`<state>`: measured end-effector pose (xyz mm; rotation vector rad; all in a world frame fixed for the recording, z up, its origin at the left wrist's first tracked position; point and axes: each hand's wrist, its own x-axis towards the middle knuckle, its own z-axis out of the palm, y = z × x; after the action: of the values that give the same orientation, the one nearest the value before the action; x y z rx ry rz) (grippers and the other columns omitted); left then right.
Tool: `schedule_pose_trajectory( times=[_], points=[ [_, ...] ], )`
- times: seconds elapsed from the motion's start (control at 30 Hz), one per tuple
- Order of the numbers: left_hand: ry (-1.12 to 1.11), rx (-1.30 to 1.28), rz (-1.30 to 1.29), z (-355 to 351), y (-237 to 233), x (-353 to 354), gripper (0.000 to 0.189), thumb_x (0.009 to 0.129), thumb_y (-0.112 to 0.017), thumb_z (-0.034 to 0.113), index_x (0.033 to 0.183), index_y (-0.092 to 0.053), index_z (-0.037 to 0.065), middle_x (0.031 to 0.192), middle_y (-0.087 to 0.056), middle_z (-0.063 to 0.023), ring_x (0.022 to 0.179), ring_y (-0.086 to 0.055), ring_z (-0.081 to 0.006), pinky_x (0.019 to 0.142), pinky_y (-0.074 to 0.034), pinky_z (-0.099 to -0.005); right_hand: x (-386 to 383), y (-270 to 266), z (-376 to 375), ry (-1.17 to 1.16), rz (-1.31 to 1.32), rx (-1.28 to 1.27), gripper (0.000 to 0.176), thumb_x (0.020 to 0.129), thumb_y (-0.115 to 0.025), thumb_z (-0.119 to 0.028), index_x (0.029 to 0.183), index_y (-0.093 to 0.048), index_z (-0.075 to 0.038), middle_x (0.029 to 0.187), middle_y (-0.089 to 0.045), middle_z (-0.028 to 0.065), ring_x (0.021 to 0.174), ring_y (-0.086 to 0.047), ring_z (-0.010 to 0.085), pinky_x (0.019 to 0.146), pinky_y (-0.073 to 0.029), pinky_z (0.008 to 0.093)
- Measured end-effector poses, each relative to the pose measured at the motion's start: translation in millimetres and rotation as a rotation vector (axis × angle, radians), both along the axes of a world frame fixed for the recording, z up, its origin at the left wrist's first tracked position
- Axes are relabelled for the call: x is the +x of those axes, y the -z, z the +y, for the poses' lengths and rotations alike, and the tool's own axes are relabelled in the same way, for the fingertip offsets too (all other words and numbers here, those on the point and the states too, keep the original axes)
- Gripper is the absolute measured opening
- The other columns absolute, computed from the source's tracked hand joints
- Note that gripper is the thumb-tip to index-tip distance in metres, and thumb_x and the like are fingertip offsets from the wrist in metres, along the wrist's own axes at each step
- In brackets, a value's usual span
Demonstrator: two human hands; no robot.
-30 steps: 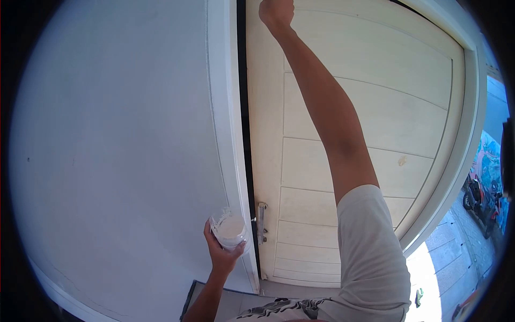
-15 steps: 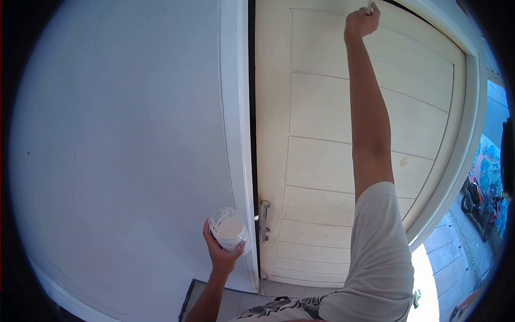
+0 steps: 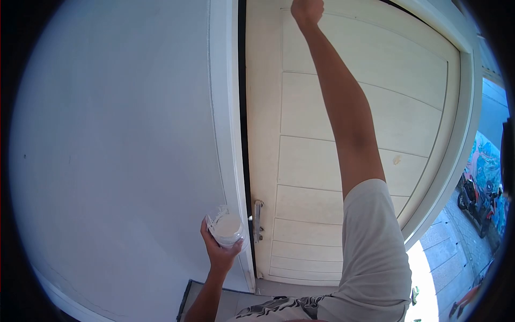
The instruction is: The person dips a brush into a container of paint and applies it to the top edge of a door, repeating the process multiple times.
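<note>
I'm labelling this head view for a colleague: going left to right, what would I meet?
Pale, smooth wall → clear plastic tub of whitish contents in the left hand → silvery metal door handle → raised bare right hand → beige fabric sleeve → dark-and-red motorcycle.

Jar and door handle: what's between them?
Head view: a strip of white frame, the dark gap and a small white bit lie between jar and handle.
</note>
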<state>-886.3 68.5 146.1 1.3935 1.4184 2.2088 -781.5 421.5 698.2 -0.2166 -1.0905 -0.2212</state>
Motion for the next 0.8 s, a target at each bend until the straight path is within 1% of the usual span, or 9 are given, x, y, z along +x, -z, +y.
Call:
schedule_pose_trajectory(
  times=[0.07, 0.13, 0.2, 0.3, 0.4, 0.43, 0.47, 0.5, 0.8],
  points=[
    [0.018, 0.007, -0.004, 1.1, -0.6, 0.7, 0.108, 0.066, -0.079, -0.001, 0.15, -0.013, 0.005, 0.136, -0.041, -0.017, 0.127, -0.049, -0.0284, 0.11, -0.041, -0.0421, 46.7, 6.1, 6.3, 0.079, 0.032, 0.037, 0.03, 0.091, -0.053, -0.003, 0.117, -0.067, -0.004, 0.11, -0.069, 0.021, 0.102, -0.065, 0.0393, 0.089, -0.052, 0.0449],
    [0.036, 0.011, -0.005, 1.4, -0.6, 0.2, 0.108, 0.066, -0.079, -0.001, 0.15, -0.013, 0.005, 0.136, -0.041, -0.017, 0.127, -0.048, -0.0284, 0.11, -0.041, -0.0422, 81.1, 21.6, 2.0, 0.161, 0.13, -0.172, 0.036, 0.085, -0.057, 0.001, 0.121, -0.062, 0.003, 0.092, -0.069, 0.0198, 0.084, -0.069, 0.0298, 0.075, -0.053, 0.041],
    [0.052, 0.002, -0.007, 2.3, 0.1, -1.1, 0.107, 0.066, -0.078, -0.001, 0.15, -0.013, 0.005, 0.136, -0.041, -0.0171, 0.127, -0.048, -0.0284, 0.11, -0.041, -0.0421, 108.6, 31.9, 6.3, -0.083, 0.327, -0.112, 0.032, 0.093, -0.05, 0.001, 0.122, -0.061, 0.001, 0.111, -0.065, 0.0192, 0.087, -0.069, 0.0276, 0.078, -0.056, 0.0408],
    [0.033, -0.011, 0.012, 1.7, -1.2, 0.8, 0.107, 0.065, -0.078, -0.001, 0.15, -0.013, 0.005, 0.136, -0.041, -0.0172, 0.127, -0.048, -0.0284, 0.11, -0.041, -0.0418, 131.8, 34.4, 13.6, -0.363, 0.639, -0.115, 0.029, 0.091, -0.052, 0.001, 0.116, -0.065, 0.001, 0.112, -0.067, 0.0216, 0.094, -0.068, 0.0313, 0.082, -0.054, 0.0438],
    [0.034, 0.001, -0.022, 1.7, 0.5, 0.3, 0.108, 0.065, -0.079, -0.001, 0.15, -0.013, 0.006, 0.136, -0.041, -0.0171, 0.127, -0.048, -0.0282, 0.11, -0.041, -0.0418, 109.3, 16.7, 46.4, -0.133, 0.429, 0.033, 0.03, 0.09, -0.053, 0.001, 0.118, -0.064, 0.002, 0.113, -0.066, 0.0225, 0.095, -0.068, 0.0335, 0.083, -0.054, 0.0439],
    [0.034, 0.001, -0.025, 1.7, 0.5, 0.3, 0.108, 0.065, -0.079, -0.001, 0.15, -0.013, 0.006, 0.136, -0.041, -0.0171, 0.127, -0.048, -0.0282, 0.11, -0.041, -0.0418, 88.0, 10.6, 49.2, -0.061, 0.384, 0.091, 0.034, 0.086, -0.057, 0.001, 0.119, -0.064, 0.004, 0.088, -0.069, 0.0184, 0.079, -0.067, 0.027, 0.071, -0.052, 0.0392],
    [0.024, -0.007, -0.024, 2.7, 0.3, 0.8, 0.108, 0.065, -0.079, -0.001, 0.15, -0.013, 0.006, 0.136, -0.041, -0.017, 0.127, -0.048, -0.0281, 0.11, -0.041, -0.0419, 67.4, 11.7, 37.3, 0.007, 0.305, 0.049, 0.033, 0.085, -0.057, 0.001, 0.117, -0.065, 0.004, 0.087, -0.069, 0.0189, 0.078, -0.067, 0.0274, 0.072, -0.052, 0.0402],
    [0.016, -0.017, -0.023, 2.5, 0.2, 2.0, 0.108, 0.065, -0.079, -0.001, 0.15, -0.013, 0.006, 0.136, -0.041, -0.0169, 0.127, -0.048, -0.028, 0.11, -0.041, -0.042, 41.6, 10.2, 26.9, -0.025, 0.277, 0.184, 0.031, 0.09, -0.052, -0.001, 0.119, -0.065, 0.0, 0.11, -0.068, 0.0233, 0.103, -0.064, 0.0407, 0.091, -0.051, 0.0444],
    [0.075, -0.016, -0.054, 7.0, -4.6, 11.4, 0.106, 0.064, -0.076, -0.001, 0.151, -0.015, 0.004, 0.137, -0.042, -0.0151, 0.128, -0.047, -0.0267, 0.112, -0.038, -0.041, 62.9, 12.7, 21.3, 0.062, 0.019, 0.069, 0.031, 0.09, -0.056, -0.005, 0.119, -0.067, -0.009, 0.095, -0.069, 0.0206, 0.089, -0.066, 0.0375, 0.079, -0.052, 0.0454]
  ],
)
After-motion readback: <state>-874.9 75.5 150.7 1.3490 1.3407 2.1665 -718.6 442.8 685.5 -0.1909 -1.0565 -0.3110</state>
